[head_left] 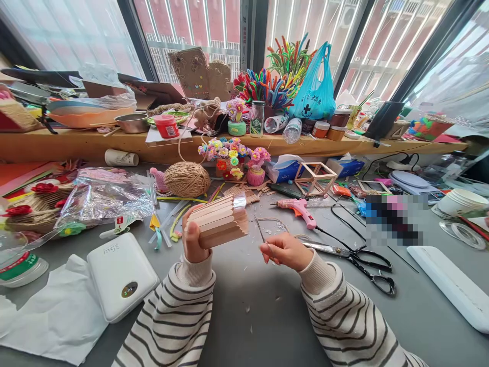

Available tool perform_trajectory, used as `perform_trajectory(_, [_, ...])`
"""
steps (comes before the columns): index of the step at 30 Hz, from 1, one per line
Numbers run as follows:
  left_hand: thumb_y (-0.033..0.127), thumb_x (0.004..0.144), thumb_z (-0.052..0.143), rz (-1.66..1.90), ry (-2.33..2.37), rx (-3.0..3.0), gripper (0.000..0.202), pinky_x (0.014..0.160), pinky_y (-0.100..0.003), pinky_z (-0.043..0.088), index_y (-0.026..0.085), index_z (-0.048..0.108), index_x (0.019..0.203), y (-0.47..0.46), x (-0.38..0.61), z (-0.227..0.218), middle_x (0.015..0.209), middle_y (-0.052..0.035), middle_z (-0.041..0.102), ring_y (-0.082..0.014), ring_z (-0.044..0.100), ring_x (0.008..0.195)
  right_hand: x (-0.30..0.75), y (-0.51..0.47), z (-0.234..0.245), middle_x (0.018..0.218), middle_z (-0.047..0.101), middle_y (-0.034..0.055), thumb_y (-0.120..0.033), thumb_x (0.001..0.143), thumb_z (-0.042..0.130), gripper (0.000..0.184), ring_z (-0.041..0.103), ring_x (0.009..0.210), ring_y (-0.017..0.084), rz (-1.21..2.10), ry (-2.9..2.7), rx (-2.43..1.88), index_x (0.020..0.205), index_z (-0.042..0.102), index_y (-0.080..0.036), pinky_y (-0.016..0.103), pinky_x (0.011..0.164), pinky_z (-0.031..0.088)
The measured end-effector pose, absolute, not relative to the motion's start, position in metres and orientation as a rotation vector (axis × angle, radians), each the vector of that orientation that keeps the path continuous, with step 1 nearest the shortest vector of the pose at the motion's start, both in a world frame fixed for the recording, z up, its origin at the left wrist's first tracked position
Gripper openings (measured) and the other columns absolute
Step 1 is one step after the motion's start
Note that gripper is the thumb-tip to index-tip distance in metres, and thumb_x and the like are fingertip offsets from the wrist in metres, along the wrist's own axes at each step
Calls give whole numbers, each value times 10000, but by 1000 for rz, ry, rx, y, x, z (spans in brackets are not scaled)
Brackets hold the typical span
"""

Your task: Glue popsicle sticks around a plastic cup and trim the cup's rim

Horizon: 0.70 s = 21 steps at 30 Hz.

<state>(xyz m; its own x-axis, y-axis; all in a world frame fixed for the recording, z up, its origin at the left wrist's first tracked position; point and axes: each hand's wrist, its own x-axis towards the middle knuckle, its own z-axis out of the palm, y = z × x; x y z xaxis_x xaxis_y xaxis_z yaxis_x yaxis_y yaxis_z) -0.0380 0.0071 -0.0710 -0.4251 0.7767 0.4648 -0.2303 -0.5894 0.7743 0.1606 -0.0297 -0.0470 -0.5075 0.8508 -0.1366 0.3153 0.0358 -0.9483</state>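
Note:
My left hand (193, 237) is wrapped round a cup covered with wooden craft sticks (221, 221), tilted on its side above the table. Its open end, with some shiny clear material at the rim, faces right. My right hand (286, 251) pinches a thin, dark, pointed strip (260, 228) between thumb and fingers, a little to the right of the cup and apart from it; I cannot tell whether it is twine or a tool. A pink glue gun (300, 210) lies just beyond my right hand, and large black-handled scissors (355, 255) rest beside that wrist.
A ball of twine (187, 179) sits behind the cup. A white power bank (122, 278) and crumpled white paper (49, 316) lie at left. A wooden stick frame (315, 178) and tissue packs (284, 169) stand at the back, below a crowded ledge (237, 144). A long white case (451, 288) lies right.

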Motion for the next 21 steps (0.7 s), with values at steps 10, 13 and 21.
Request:
perform_trajectory(10, [459, 759, 392, 2098, 1072, 1271, 408, 784, -310, 373, 176, 579, 986, 4, -38, -70, 904, -52, 588, -205, 515, 856, 160, -29, -49, 400, 377, -51, -543, 754, 472, 474, 330, 411, 56, 1130, -2112, -1405, 492, 537, -154, 214, 439, 238])
perform_trajectory(13, [467, 757, 407, 2060, 1096, 1368, 408, 792, -315, 369, 185, 574, 1000, 2, -39, -70, 932, -54, 582, -209, 509, 869, 160, -28, -51, 408, 397, -50, -518, 748, 490, 453, 333, 420, 54, 1098, -2121, -1496, 479, 522, -154, 213, 448, 243])
perform_trajectory(21, [529, 704, 476, 2032, 1166, 1427, 454, 873, -372, 351, 190, 575, 989, 1, -39, -68, 991, -71, 580, -248, 510, 940, 169, -30, -42, 387, 366, -49, -603, 743, 435, 522, 323, 397, 57, 1252, -2144, -1382, 504, 552, -153, 210, 421, 246])
